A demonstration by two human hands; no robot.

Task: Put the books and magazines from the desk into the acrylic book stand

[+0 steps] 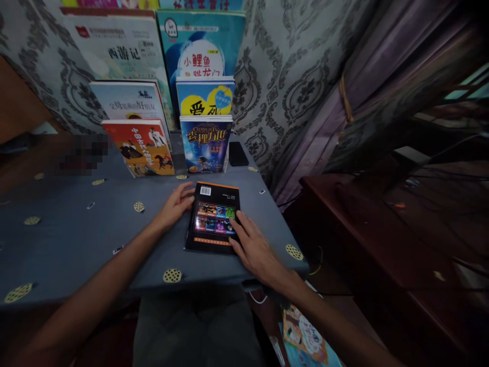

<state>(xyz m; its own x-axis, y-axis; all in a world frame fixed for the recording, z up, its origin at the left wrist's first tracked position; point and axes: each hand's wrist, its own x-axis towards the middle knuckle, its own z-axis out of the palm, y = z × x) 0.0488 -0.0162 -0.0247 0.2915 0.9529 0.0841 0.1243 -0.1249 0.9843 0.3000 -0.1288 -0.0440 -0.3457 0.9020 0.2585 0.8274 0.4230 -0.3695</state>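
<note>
A black book [214, 196] with an orange strip along its top lies flat on the table, back cover up, showing a barcode and rows of small colourful pictures. Beside its upper left edge is my left hand [176, 205], fingers stretched out and the tips at the edge. My right hand [255, 248] rests at the lower right side, its fingers spread and some tips lying on the cover. Just beyond the book stands a blue children's book [208, 145] in a rack, with an orange-red book [143, 149] to its left.
Taller books, including a grey one [114, 43] and a teal one [202, 30], stand behind. A dark phone-like object [238, 154] lies right of the rack. Patterned cloth covers the table [126, 219]. At right are a purple curtain [305, 137] and reddish-brown furniture [362, 234]; more books [305, 336] lie below.
</note>
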